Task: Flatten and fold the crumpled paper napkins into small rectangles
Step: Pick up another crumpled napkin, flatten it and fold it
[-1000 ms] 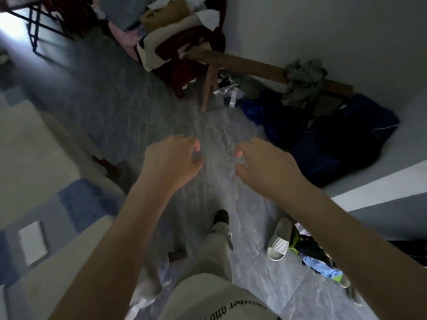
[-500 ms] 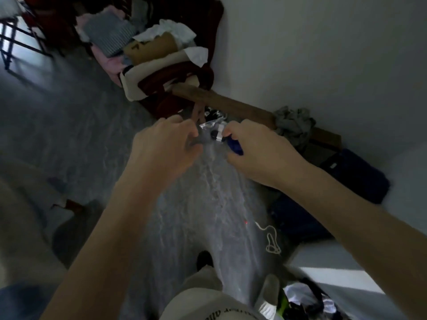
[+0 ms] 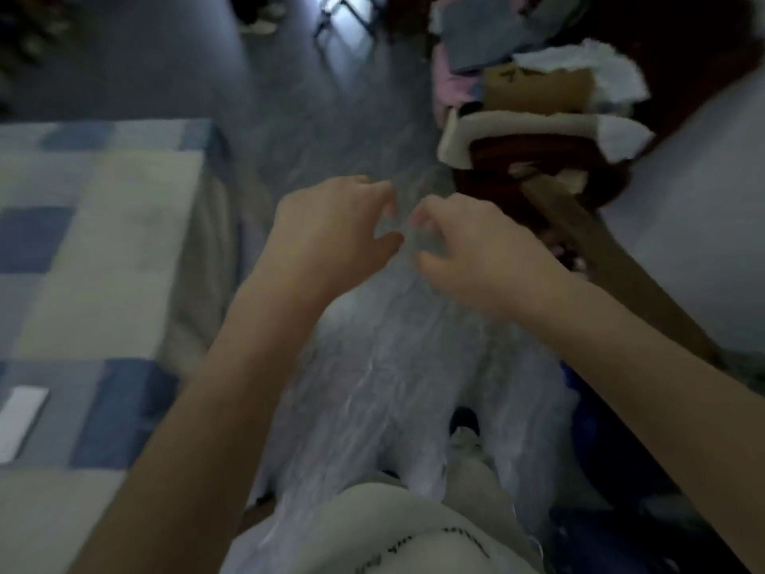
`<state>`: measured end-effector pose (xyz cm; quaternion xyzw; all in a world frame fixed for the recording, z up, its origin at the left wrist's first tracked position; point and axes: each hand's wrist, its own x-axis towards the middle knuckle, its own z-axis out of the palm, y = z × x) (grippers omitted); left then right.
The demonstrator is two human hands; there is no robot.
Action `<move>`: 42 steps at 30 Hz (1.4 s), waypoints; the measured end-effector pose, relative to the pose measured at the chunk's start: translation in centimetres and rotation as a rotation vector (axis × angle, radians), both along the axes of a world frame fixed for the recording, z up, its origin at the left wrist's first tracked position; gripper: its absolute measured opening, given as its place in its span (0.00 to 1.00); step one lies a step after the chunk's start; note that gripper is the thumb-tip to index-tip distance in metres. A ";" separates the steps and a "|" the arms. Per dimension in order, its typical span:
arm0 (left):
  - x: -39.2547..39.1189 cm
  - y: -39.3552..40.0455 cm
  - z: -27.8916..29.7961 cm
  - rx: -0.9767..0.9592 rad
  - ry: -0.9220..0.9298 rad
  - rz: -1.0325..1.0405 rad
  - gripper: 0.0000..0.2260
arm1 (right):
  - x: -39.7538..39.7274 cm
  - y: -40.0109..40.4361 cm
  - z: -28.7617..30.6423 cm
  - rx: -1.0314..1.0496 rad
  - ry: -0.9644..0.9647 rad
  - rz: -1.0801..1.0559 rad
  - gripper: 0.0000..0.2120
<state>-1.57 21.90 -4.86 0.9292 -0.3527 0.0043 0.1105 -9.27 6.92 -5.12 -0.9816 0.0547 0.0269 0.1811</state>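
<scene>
Your leg: nearest the camera, in pale trousers with a line of dark lettering, the foot pointing away below the sheet.
Sheet: a thin, see-through, wrinkled sheet hangs from your hands down over your leg. It looks more like clear film than a paper napkin, and the blur keeps you from telling for sure.
Your left hand: raised in front of you, back to the camera, fingers curled, thumb and fingertips pinching the sheet's top edge.
Your right hand: just beside the left, fingers curled the same way, pinching the same top edge. A small gap shows between the two hands.
Bed: to your left, covered in a blue, grey and cream patchwork, with a small white rectangle lying on it.
Floor: grey and streaked, running away beyond your hands.
Wooden plank: to your right, slanting along the pale wall.
Clothes heap: farther off on the right, a pile of cream, dark red, brown, white and grey fabric.
</scene>
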 end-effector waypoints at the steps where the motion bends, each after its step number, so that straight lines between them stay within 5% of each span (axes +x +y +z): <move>1: 0.8 0.4 0.0 0.002 -0.005 0.055 0.13 | 1.6 0.3 -0.2 0.002 -0.004 0.057 0.18; 14: 1.5 2.2 3.9 0.025 -0.134 0.881 0.12 | 15.3 3.3 3.8 0.134 -0.084 0.855 0.14; 22: -2.6 5.6 7.3 0.131 -0.164 1.305 0.12 | 17.8 8.7 6.8 0.199 -0.177 1.146 0.14; 31: 1.7 8.0 8.9 0.057 -0.155 1.536 0.13 | 23.6 12.8 9.9 0.251 -0.222 1.325 0.14; 42: 18.4 11.7 11.9 0.003 -0.289 1.469 0.13 | 40.2 16.2 15.7 0.186 -0.343 1.366 0.16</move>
